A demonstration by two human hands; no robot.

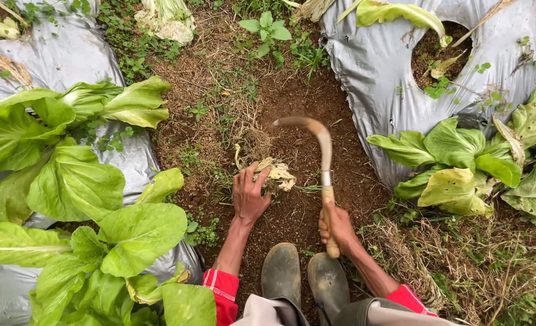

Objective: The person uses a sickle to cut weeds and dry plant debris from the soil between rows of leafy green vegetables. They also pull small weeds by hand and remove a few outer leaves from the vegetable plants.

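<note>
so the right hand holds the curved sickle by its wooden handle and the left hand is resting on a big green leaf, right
Not quite. The head view shows the left hand gripping a clump of dry weeds on bare soil, not a green leaf. The right hand does hold the sickle by its wooden handle.

Silver plastic mulch (pixel 68 57) covers both beds, leafy green plants (pixel 80 181) growing through it; two muddy rubber boots (pixel 282 271) stand on the soil path (pixel 304 102).
</note>
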